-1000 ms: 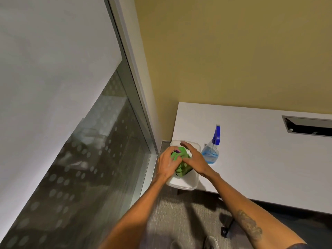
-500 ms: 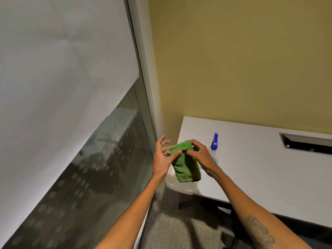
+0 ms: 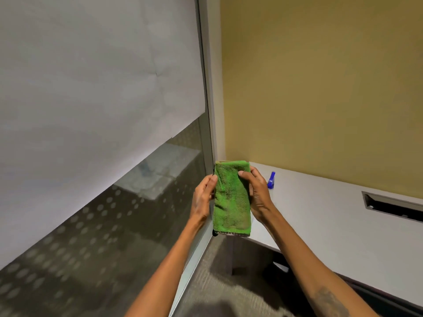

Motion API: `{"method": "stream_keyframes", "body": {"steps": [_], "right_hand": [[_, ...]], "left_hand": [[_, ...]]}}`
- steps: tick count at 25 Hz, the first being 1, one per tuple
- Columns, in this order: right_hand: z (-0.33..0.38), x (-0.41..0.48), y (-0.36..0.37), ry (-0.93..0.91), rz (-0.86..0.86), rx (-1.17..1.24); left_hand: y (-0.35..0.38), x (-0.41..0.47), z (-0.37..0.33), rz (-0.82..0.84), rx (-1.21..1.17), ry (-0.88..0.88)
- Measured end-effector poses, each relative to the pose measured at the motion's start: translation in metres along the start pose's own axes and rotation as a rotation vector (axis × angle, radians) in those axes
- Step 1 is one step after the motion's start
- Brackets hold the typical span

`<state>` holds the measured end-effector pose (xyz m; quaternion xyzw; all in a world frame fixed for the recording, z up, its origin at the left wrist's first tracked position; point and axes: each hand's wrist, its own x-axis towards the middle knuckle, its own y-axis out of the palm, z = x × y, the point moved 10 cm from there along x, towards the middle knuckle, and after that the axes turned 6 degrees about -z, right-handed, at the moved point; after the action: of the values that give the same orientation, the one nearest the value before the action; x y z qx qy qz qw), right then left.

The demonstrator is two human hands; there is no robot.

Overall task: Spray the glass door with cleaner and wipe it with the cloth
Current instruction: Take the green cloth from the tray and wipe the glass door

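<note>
— What are you holding?

— A green cloth (image 3: pixel 231 197). It is folded into a long shape and it hangs straight down in front of me, up in the air, not on anything.

— Which hand has it?

— Both. My left hand (image 3: pixel 203 197) holds its left edge, with the thumb pressed on the front near the top. My right hand (image 3: pixel 256 195) holds the right edge, and its thumb is on the front too. My fingers (image 3: pixel 243 173) are closed on the cloth on both sides.

— Where is the glass door?

— The glass door (image 3: pixel 103 225) is on my left, close to my left hand. Its top part is covered in white. The lower part is dark with rows of little pale dots.

— And the cleaner?

— The spray bottle (image 3: pixel 271 180) stands on the white tabletop (image 3: pixel 332 216), just behind my right hand. I can only see its blue top. The rest is hidden by my hand.

— What else is there?

— A yellow wall (image 3: pixel 320 88) behind the tabletop, and grey carpet (image 3: pixel 229 294) on the floor below my arms.
</note>
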<state>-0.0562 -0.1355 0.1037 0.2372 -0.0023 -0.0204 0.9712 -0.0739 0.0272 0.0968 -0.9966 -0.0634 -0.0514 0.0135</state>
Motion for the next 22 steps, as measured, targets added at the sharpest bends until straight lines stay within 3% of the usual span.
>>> {"method": "stream_keyframes", "body": {"steps": [7,12,18,22], "right_hand": [[0.024,-0.116,0.088,0.135,0.129,0.173],[0.025,-0.212,0.169,0.186,0.466,0.13],[-0.003,-0.348,0.266,0.262,0.709,0.147],[-0.028,-0.451,0.324,0.329,0.72,0.186]], "left_hand": [[-0.077,-0.122,-0.063,-0.263,0.054,0.036],[-0.162,-0.198,-0.117,-0.473,-0.199,0.049],[-0.267,-0.321,-0.181,-0.605,-0.182,0.136],[-0.338,-0.422,-0.197,-0.651,-0.12,0.11]]}}
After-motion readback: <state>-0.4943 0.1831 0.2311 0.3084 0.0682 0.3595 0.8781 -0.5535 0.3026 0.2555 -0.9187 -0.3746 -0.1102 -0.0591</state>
